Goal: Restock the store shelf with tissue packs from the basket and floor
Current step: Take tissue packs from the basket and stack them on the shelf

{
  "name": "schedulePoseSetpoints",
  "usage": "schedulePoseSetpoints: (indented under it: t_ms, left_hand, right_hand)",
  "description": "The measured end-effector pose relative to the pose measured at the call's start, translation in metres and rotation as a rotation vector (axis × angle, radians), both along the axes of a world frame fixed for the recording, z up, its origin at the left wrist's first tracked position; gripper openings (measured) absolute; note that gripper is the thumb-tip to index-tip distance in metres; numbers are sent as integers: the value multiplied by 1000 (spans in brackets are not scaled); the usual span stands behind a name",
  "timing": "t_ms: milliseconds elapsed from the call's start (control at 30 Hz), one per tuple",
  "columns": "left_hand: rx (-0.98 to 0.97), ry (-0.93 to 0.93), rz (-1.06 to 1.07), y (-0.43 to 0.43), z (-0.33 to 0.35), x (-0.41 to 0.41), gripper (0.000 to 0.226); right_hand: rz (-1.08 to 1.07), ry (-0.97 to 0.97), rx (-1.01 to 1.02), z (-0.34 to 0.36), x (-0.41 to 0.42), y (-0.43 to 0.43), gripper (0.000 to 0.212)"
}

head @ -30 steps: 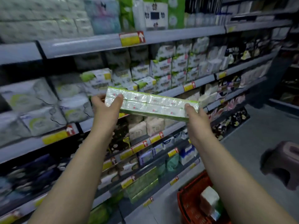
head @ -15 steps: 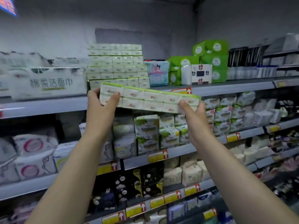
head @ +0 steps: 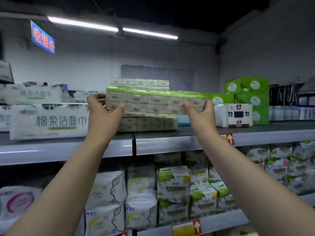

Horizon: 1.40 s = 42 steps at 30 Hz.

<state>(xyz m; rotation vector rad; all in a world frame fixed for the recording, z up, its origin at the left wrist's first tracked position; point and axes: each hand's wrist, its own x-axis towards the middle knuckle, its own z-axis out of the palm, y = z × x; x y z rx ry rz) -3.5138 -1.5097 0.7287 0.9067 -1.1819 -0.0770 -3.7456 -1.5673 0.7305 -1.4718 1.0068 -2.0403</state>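
A long green-topped tissue pack point(head: 154, 102) is held level in front of the top shelf point(head: 170, 143). My left hand point(head: 102, 113) grips its left end and my right hand point(head: 199, 114) grips its right end. Right behind and below it stands a stack of like tissue packs point(head: 148, 123) on that shelf; one more layer of the stack shows above the held pack. Whether the held pack touches the stack, I cannot tell. The basket and the floor are out of view.
A big white facial-towel pack point(head: 49, 120) sits left of the stack. Green tissue boxes point(head: 247, 92) and a white pack with flower marks point(head: 233, 115) stand to the right. The lower shelf point(head: 213, 223) holds several soft packs. A blue sign point(head: 42, 38) hangs upper left.
Both hands have raised the tissue pack from mid-shelf height to the top shelf, in front of the stack. The view has tilted upward, so the basket and floor have dropped out of sight.
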Motion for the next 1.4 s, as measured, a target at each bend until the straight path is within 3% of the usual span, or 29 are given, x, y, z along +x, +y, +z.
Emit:
schedulePoseSetpoints:
  t_ms: [200, 300, 500, 633, 900, 1100, 1233, 1400]
  left_hand:
    - [18, -85, 22, -45, 31, 21, 53]
    - [52, -171, 145, -63, 40, 24, 59]
    - [321, -486, 368, -100, 14, 20, 85]
    - [318, -493, 427, -107, 15, 20, 79]
    - [463, -642, 465, -107, 11, 18, 96]
    - [593, -768, 537, -99, 20, 13, 92]
    - [526, -915, 519, -77, 21, -20, 80]
    - [455, -1113, 377, -45, -2, -97, 80]
  right_hand:
    - [3, 4, -75, 45, 21, -52, 51]
    - [-7, 35, -48, 59, 31, -82, 55]
    - [13, 261, 80, 38, 47, -134, 58]
    - [23, 269, 72, 38, 47, -146, 57]
    - [1, 341, 105, 37, 47, -132, 59]
    - [6, 561, 210, 47, 32, -105, 69]
    - [-74, 699, 225, 42, 12, -74, 83]
    - [-317, 967, 90, 0, -46, -15, 76]
